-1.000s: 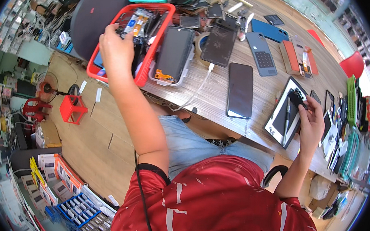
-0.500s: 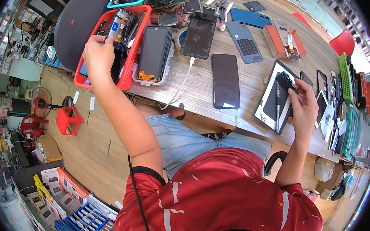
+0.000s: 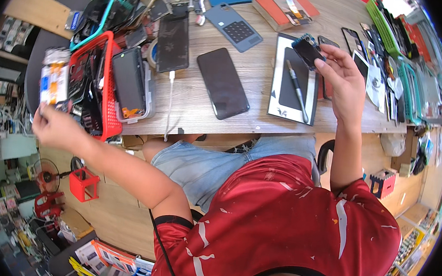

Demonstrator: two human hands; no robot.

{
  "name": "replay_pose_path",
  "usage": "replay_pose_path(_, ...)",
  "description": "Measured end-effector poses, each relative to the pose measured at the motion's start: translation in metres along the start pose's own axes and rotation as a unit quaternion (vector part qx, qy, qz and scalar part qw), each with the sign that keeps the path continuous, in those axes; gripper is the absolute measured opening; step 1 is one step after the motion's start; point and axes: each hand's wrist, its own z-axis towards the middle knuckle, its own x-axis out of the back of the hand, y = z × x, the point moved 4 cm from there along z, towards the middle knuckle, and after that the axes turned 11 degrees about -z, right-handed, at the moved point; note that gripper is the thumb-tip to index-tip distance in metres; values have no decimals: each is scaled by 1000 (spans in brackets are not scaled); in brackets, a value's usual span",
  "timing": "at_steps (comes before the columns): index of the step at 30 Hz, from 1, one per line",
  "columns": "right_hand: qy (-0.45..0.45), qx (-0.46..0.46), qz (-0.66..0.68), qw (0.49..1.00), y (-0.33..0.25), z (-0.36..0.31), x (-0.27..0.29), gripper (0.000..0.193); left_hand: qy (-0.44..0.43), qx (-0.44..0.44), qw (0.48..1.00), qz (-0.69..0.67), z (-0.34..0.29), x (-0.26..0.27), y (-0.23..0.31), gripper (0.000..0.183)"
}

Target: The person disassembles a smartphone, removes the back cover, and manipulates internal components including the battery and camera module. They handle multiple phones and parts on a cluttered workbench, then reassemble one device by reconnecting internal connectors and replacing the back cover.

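Note:
My left hand [image 3: 60,128] is out beyond the left side of the red basket [image 3: 113,111], fingers closed on the lower end of a silvery phone part with orange flex cables [image 3: 54,75]. Motion blurs that part a little. My right hand [image 3: 342,80] pinches a small dark phone part with a bluish edge [image 3: 308,51] between thumb and fingers. It is held above a white-bordered panel [image 3: 308,114] with a dark centre, where a pen-like tool [image 3: 297,92] lies. A black phone [image 3: 222,83] rests face up mid-table.
A lidless clear box [image 3: 150,98] with a phone screen [image 3: 129,79] stands right of the red basket. A white cable [image 3: 170,103] meets another dark phone [image 3: 173,41]. Phone backs [image 3: 235,27], an orange box [image 3: 272,12] and green baskets [image 3: 382,29] lie further off.
My left hand has lifted the silvery part out of the red basket and carried it left. My right hand has tilted its dark part to another angle. The whole view has shifted.

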Motion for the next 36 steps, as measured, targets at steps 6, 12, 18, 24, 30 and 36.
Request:
replay_pose_path(6,-29,-42,96,994,9,5,14,38,-87,143,898,-407,-16,19,27,51)
replay_pose_path(12,-50,-54,133,988,5,5,17,37,-207,352,712,-571,-140,-28,71,60)
replay_pose_path(18,-29,-18,102,994,-8,0,24,38,-330,568,520,-546,-282,-32,134,76)
replay_pose_path(24,-49,31,65,996,-32,-16,10,37,-384,610,450,-527,-331,-20,137,78)
replay_pose_path(30,-117,78,-11,990,-47,-31,-32,35,-380,615,473,-503,-347,-19,135,75)
replay_pose_path(36,-166,85,-67,980,-42,-43,-56,27,-381,628,511,-447,-348,-22,142,50)
